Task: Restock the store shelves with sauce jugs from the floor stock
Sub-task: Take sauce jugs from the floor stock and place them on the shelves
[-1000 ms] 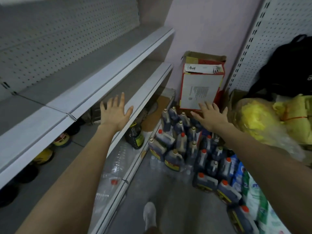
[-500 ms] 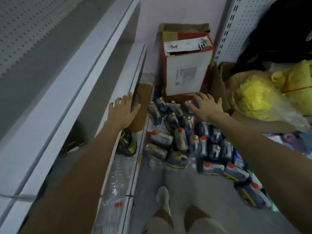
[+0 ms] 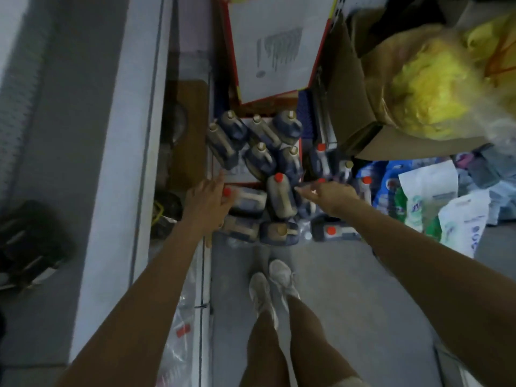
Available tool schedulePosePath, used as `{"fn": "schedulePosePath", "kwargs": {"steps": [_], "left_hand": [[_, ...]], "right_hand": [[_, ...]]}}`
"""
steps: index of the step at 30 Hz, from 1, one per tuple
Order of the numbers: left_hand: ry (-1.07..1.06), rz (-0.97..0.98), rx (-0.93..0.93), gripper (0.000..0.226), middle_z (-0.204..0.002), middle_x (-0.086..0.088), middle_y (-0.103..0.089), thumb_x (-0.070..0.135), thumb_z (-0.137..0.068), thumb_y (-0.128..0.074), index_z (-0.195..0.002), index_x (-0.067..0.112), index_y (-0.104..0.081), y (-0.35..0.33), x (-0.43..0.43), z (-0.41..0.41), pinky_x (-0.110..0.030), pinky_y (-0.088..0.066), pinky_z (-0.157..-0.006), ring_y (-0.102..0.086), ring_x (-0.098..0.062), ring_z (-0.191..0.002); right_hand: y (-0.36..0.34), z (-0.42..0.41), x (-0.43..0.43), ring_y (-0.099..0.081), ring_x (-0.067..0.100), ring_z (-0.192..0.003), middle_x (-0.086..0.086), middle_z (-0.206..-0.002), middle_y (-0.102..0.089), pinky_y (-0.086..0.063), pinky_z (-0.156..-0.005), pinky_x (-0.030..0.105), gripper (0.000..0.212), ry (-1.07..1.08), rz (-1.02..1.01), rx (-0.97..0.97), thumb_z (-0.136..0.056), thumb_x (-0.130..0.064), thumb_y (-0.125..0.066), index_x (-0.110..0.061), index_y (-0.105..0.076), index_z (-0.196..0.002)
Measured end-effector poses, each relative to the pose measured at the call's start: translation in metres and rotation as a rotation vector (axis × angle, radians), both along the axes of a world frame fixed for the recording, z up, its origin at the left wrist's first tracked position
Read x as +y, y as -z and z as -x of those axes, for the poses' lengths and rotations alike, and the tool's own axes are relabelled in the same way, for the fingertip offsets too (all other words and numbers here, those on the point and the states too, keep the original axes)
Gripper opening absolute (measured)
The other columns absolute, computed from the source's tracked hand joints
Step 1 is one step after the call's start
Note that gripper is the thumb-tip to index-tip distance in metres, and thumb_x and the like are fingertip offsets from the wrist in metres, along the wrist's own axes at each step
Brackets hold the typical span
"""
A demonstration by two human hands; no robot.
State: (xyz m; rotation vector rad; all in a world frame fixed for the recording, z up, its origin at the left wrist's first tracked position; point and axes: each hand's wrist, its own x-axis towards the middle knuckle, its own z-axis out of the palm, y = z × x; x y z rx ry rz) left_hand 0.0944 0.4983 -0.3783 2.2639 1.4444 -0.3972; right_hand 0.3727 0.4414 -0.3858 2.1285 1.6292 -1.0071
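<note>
Several dark sauce jugs stand packed together on the floor, some with beige caps, some with red caps. A red-capped jug [image 3: 281, 197] stands in the middle of the cluster, between my hands. My left hand [image 3: 208, 201] reaches down with fingers apart beside another red-capped jug [image 3: 247, 200]. My right hand [image 3: 329, 195] hovers over the right side of the cluster, fingers spread and pointing left, holding nothing. The grey shelf edge [image 3: 131, 152] runs along the left.
A red-edged cardboard box [image 3: 275, 48] stands behind the jugs. To the right are an open brown carton [image 3: 353, 107], a yellow plastic bag [image 3: 430, 88] and white packets [image 3: 435, 208]. My shoes [image 3: 269, 286] stand on the grey floor. Dark items sit under the lower shelf.
The view has tilted down steeply. Both hands have dropped from shelf height toward the jugs on the floor, the left one leaving the shelf edge.
</note>
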Motion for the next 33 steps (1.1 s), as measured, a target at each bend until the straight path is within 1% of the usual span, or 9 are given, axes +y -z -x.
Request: {"fn": "schedulePosePath", "kwargs": {"steps": [3, 7, 12, 14, 18, 24, 27, 30, 33], "left_hand": [[0.085, 0.029, 0.022, 0.106, -0.152, -0.015, -0.032, 0.072, -0.074, 0.017, -0.149, 0.014, -0.031, 0.044, -0.011, -0.009, -0.046, -0.031, -0.104, -0.036, -0.035, -0.133], [0.042, 0.138, -0.033, 0.092, -0.112, -0.023, -0.067, 0.069, -0.089, -0.014, -0.129, -0.003, -0.055, 0.092, -0.035, -0.011, -0.048, -0.053, -0.076, -0.066, -0.04, -0.096], [0.107, 0.196, -0.022, 0.133, -0.154, -0.018, -0.027, 0.085, -0.055, 0.032, -0.151, 0.011, -0.024, 0.14, -0.06, -0.008, -0.05, -0.023, -0.11, -0.029, -0.038, -0.139], [0.011, 0.239, -0.05, 0.127, -0.155, -0.011, -0.027, 0.09, -0.057, 0.015, -0.152, 0.013, -0.017, 0.155, -0.07, -0.007, -0.048, -0.018, -0.113, -0.027, -0.03, -0.141], [-0.005, 0.154, -0.098, 0.108, -0.149, -0.013, -0.039, 0.083, -0.072, -0.007, -0.149, 0.008, -0.027, 0.185, -0.087, -0.001, -0.047, -0.026, -0.11, -0.035, -0.031, -0.137], [-0.009, 0.153, -0.099, 0.106, -0.155, -0.009, -0.029, 0.079, -0.07, -0.007, -0.152, 0.013, -0.018, 0.184, -0.088, 0.005, -0.044, -0.023, -0.111, -0.026, -0.026, -0.142], [-0.004, 0.136, -0.089, 0.103, -0.155, -0.01, -0.028, 0.078, -0.073, -0.013, -0.152, 0.012, -0.017, 0.181, -0.084, 0.007, -0.044, -0.023, -0.112, -0.027, -0.028, -0.141], [-0.022, 0.147, -0.1, 0.099, -0.157, -0.01, -0.023, 0.074, -0.081, -0.041, -0.152, 0.012, -0.011, 0.171, -0.077, 0.002, -0.043, -0.019, -0.114, -0.022, -0.028, -0.143], [-0.081, 0.166, -0.193, 0.102, -0.158, -0.009, -0.019, 0.062, -0.08, -0.061, -0.152, 0.012, -0.01, 0.149, -0.073, -0.009, -0.042, -0.016, -0.115, -0.019, -0.028, -0.145]], "right_hand": [[0.052, 0.009, -0.009, -0.055, 0.034, -0.11, 0.016, -0.121, -0.057, -0.044, -0.089, 0.043, 0.056, -0.012, 0.093, 0.047, -0.097, -0.055, -0.036, -0.008, -0.054, -0.121], [0.122, 0.021, -0.033, -0.048, 0.036, -0.122, 0.015, -0.138, -0.046, -0.043, -0.093, 0.046, 0.052, -0.099, 0.117, 0.073, -0.096, -0.044, -0.049, -0.013, -0.041, -0.138], [0.19, 0.029, -0.052, -0.041, 0.036, -0.13, 0.011, -0.147, -0.035, -0.038, -0.102, 0.049, 0.075, -0.069, 0.13, 0.067, -0.088, -0.043, -0.063, -0.018, -0.026, -0.148], [0.213, 0.029, -0.056, -0.041, 0.036, -0.129, 0.011, -0.147, -0.035, -0.039, -0.102, 0.049, 0.08, -0.034, 0.119, 0.09, -0.084, -0.044, -0.068, -0.018, -0.026, -0.148], [0.242, 0.04, -0.056, -0.045, 0.037, -0.125, 0.014, -0.141, -0.037, -0.041, -0.1, 0.047, 0.075, 0.037, 0.036, 0.142, -0.081, -0.039, -0.072, -0.015, -0.037, -0.143], [0.255, 0.044, -0.054, -0.046, 0.033, -0.113, 0.012, -0.126, -0.037, -0.041, -0.098, 0.044, 0.062, 0.143, -0.006, 0.206, -0.072, -0.044, -0.078, -0.007, -0.059, -0.117], [0.243, 0.053, -0.056, -0.047, 0.031, -0.105, 0.014, -0.119, -0.041, -0.042, -0.095, 0.04, 0.053, 0.228, -0.1, 0.309, -0.072, -0.033, -0.081, 0.002, -0.062, -0.106], [0.214, 0.049, -0.057, -0.05, 0.03, -0.098, 0.009, -0.108, -0.038, -0.042, -0.091, 0.038, 0.042, 0.263, -0.199, 0.351, -0.067, -0.023, -0.086, 0.006, -0.067, -0.089], [0.171, 0.039, -0.056, -0.048, 0.024, -0.097, 0.004, -0.105, -0.036, -0.04, -0.091, 0.03, 0.045, 0.256, -0.236, 0.41, -0.066, -0.02, -0.087, 0.011, -0.066, -0.092]]}}
